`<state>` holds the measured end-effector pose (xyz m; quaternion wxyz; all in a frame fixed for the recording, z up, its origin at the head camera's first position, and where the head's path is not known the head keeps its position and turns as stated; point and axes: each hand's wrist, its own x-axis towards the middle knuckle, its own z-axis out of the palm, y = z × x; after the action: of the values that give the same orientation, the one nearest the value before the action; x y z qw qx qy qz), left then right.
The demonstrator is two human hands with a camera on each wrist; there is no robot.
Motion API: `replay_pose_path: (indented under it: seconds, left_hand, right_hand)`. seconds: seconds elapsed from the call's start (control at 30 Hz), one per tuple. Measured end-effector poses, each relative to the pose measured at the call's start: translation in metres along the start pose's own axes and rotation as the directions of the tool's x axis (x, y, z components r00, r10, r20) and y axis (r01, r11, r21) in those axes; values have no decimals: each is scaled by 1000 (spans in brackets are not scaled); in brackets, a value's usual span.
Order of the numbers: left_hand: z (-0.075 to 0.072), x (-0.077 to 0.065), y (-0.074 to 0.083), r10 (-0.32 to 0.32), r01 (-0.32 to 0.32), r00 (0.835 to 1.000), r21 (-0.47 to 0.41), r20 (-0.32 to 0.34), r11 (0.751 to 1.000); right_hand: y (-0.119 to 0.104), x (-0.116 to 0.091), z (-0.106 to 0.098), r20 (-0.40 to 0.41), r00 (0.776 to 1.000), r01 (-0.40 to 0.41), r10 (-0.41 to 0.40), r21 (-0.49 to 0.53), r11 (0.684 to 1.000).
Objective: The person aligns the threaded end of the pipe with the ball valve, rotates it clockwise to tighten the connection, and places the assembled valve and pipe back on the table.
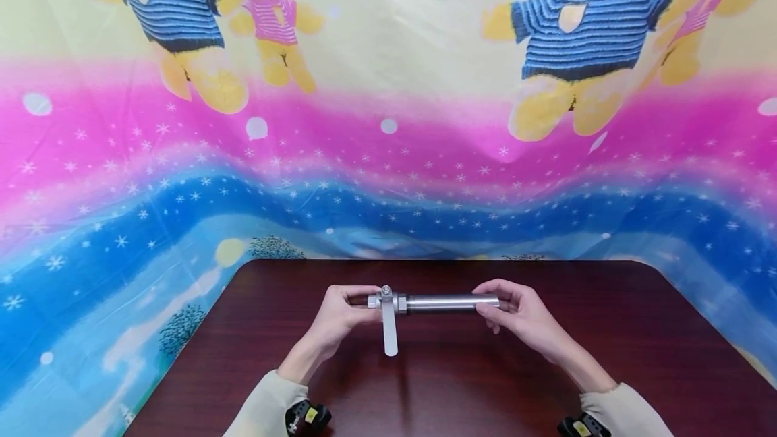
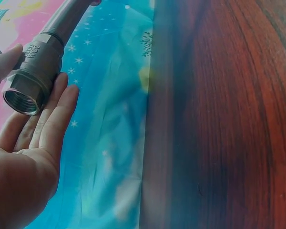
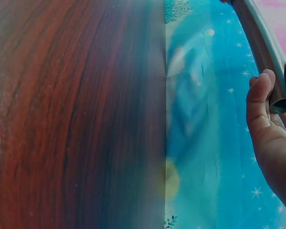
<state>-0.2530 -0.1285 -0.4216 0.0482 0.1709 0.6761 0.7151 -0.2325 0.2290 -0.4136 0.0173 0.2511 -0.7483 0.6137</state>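
Through the head view I have the valve [image 1: 386,303] as my landmark, held up over the table [image 1: 461,383]. The pipe [image 1: 446,303] runs level from its right side, meeting it at a hex collar [image 1: 403,303], and the flat lever [image 1: 390,334] points from it toward me. My left hand [image 1: 336,319] pinches the valve's left end, thumb nearer me and index finger beyond; my right hand [image 1: 527,319] has the pipe's far end between thumb and fingers. Neither grip spreads wider than the metal it holds. I read the step as steadying the two joined parts; a next move from here would call for keeping them in line while one hand turns or shifts its hold. The table is dark, glossy, reddish wood grain; beyond the valve hangs a creased, printed cloth [image 1: 388,174].

In the left wrist view the valve is dull, cast-looking metal with raised lettering [image 2: 32,51] and a threaded bore [image 2: 22,101] facing me. Thumb and nearly straight fingers pinch it from opposite sides.

In the right wrist view the pipe's hollow end [image 3: 282,105], the end away from the valve, shows a smooth round rim, fingertips pinching just behind it.
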Motion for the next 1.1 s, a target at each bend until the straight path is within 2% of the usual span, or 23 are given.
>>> replay_pose_path:
  seconds: [0.13, 0.2, 0.4, 0.6, 0.8, 1.0, 1.1]
  left_hand:
    - [1, 1, 0, 5, -5, 1000, 7, -4, 1000]
    - [1, 1, 0, 5, -5, 1000, 8, -5, 1000]
    - [0, 1, 1, 11, -11, 1000, 12, -10, 1000]
    - [-1, 2, 0, 14, -14, 1000, 15, -4, 1000]
    - [-2, 1, 1, 11, -11, 1000, 13, -13, 1000]
    - [-2, 1, 3, 5, -5, 1000, 16, -7, 1000]
    - [-1, 1, 3, 2, -2, 1000, 13, -10, 1000]
  right_hand:
    - [3, 0, 1, -3, 998, 61, -61, 7, 998]
    - [5, 0, 2, -9, 998, 67, -67, -6, 998]
    - [4, 1, 1, -18, 1000, 8, -9, -47, 999]
    - [4, 1, 1, -5, 1000, 21, -22, -30, 999]
    - [4, 1, 1, -33, 998, -53, 50, -81, 995]
    - [4, 1, 1, -11, 1000, 24, -25, -17, 1000]
    - [3, 1, 2, -13, 1000, 20, -21, -21, 1000]
